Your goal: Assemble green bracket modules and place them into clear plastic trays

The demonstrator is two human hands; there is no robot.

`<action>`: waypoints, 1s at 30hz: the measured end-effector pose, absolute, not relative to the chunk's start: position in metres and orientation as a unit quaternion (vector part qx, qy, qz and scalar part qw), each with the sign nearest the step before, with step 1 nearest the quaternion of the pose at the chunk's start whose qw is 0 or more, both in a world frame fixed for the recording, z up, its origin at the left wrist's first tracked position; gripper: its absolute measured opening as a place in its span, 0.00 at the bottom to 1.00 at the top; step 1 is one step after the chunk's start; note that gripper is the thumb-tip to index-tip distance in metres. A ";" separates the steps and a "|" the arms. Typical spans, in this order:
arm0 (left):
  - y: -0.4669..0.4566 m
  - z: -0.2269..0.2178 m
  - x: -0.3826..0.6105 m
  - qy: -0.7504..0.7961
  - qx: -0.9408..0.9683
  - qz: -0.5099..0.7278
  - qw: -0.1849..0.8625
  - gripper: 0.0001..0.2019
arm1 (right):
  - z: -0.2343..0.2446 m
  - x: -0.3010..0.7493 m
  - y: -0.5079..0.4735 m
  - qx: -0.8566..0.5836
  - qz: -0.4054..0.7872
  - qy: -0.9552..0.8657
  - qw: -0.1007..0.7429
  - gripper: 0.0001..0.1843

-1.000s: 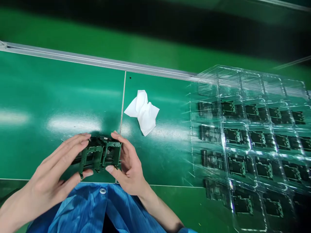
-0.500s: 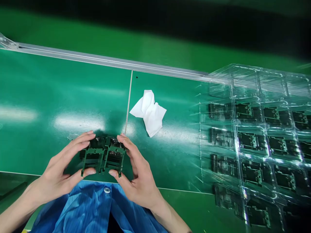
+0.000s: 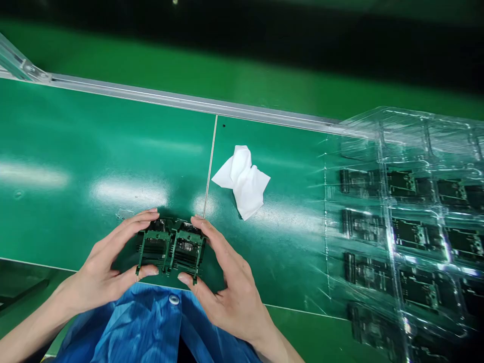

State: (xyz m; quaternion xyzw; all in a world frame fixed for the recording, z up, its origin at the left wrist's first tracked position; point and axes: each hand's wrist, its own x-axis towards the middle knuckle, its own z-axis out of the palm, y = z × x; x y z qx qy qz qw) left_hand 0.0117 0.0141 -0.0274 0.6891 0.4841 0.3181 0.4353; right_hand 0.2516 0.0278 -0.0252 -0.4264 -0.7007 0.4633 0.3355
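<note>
Two dark green-and-black circuit board assemblies sit side by side between my hands, close to the table's near edge. My left hand (image 3: 117,252) grips the left circuit board assembly (image 3: 156,245), thumb on its near side and fingers along its far side. The right circuit board assembly (image 3: 186,247) is held the same way by my right hand (image 3: 221,272). The inner sides of both assemblies meet or nearly meet; I cannot tell whether they are joined. A crumpled white cloth or tissue (image 3: 244,184) lies beyond my right hand.
On the right stands a clear plastic tray (image 3: 389,212) with several dark board assemblies in its compartments. A metal rail (image 3: 181,104) runs along the far edge of the green table (image 3: 94,131). A pale seam (image 3: 210,171) crosses the tabletop.
The whole view has shifted, so table, cloth and tray appear slightly farther right and lower. Both hands keep their hold, and the two assemblies look slightly tilted compared with before.
</note>
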 end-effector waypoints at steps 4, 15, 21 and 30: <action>0.014 -0.028 0.012 0.479 0.686 0.340 0.431 0.33 | -0.023 0.251 0.029 -0.413 0.454 -0.715 0.334 0.40; 0.014 -0.026 0.007 0.510 0.700 0.301 0.401 0.32 | -0.017 0.252 0.032 -0.447 0.466 -0.705 0.293 0.38; 0.007 -0.027 0.000 0.549 0.703 0.238 0.385 0.33 | -0.017 0.253 0.030 -0.487 0.484 -0.675 0.271 0.38; 0.021 -0.023 0.004 0.529 0.700 0.224 0.424 0.27 | -0.022 0.248 0.035 -0.457 0.522 -0.659 0.291 0.33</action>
